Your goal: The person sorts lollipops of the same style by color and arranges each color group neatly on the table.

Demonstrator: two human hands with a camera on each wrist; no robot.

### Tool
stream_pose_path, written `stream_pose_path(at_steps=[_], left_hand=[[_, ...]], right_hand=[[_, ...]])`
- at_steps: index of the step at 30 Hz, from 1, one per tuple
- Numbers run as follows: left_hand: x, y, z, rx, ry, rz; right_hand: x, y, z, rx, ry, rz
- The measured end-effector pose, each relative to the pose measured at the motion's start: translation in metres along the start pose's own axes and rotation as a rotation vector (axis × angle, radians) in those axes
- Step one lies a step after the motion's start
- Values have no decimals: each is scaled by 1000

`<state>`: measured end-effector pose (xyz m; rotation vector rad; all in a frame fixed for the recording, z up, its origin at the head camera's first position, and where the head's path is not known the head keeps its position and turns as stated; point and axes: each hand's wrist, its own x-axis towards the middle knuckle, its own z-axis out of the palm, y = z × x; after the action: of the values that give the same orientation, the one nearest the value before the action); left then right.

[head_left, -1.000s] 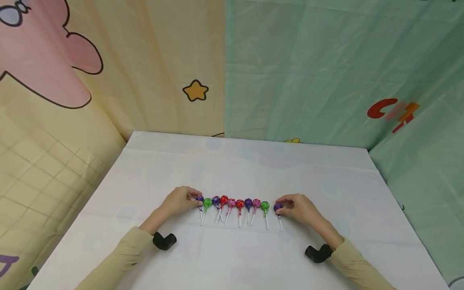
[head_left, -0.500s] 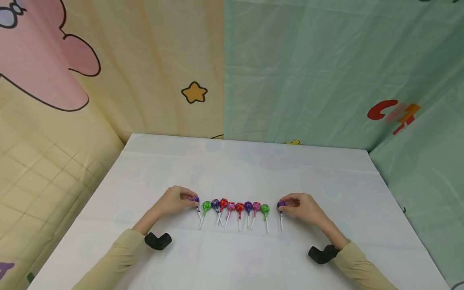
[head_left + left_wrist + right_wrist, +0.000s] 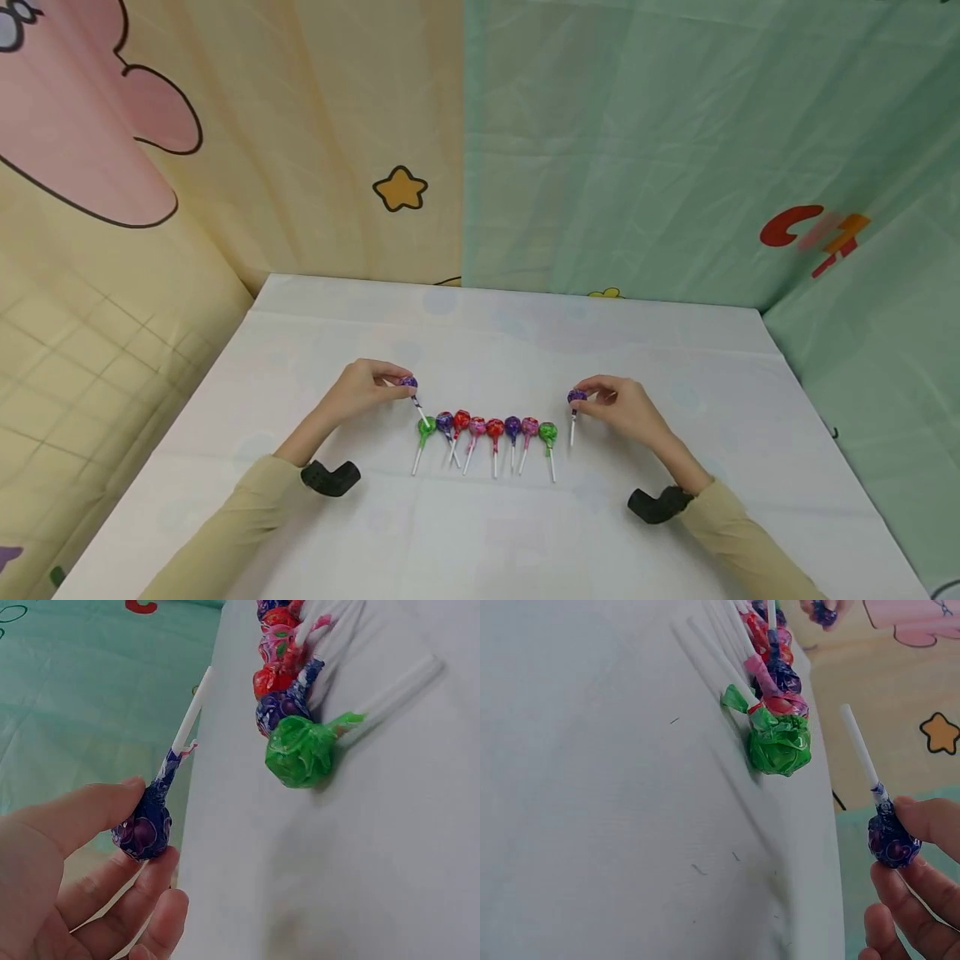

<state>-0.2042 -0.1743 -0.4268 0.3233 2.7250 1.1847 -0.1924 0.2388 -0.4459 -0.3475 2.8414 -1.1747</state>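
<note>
My left hand (image 3: pixel 369 388) pinches a purple-wrapped lollipop (image 3: pixel 144 829) by its candy head, thumb on one side and fingers on the other. Its white stick points down toward the green lollipop (image 3: pixel 427 426) at the row's left end and overlaps it in the head view. On the other side, my right hand (image 3: pixel 617 405) pinches a second purple lollipop (image 3: pixel 894 838) by the head, stick hanging down. That one is just right of the green lollipop (image 3: pixel 780 744) at the row's right end. Both held lollipops are raised over the white table.
Between the hands lies a row of lollipops, among them a red one (image 3: pixel 495 428), a pink one (image 3: pixel 529 427) and a purple one (image 3: pixel 513 427), sticks toward me. The white tabletop (image 3: pixel 480 533) ends at printed curtains (image 3: pixel 600 150). Black wrist mounts (image 3: pixel 331 478) sit near the sleeves.
Both hands first moved slightly outward, then rose away from the table with their purple lollipops, shifting toward the far side. The row between them has stayed in place.
</note>
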Motion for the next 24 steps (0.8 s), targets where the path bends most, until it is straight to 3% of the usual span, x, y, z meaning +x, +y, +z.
stream_pose_path(at_steps=[6,13,16,24], left_hand=[[12,16,10,-25,-10,26],[26,31,26,-82,-36,103],[35,36,34,-103,-42,124],[65,49,43,-75,-21,90]], right_hand=[[15,-8,7,37,-15,-45],[35,-19,15,88,-28,-91],[44,-23,18,93,-39,-75],[70,-33,24,78,-64,-11]])
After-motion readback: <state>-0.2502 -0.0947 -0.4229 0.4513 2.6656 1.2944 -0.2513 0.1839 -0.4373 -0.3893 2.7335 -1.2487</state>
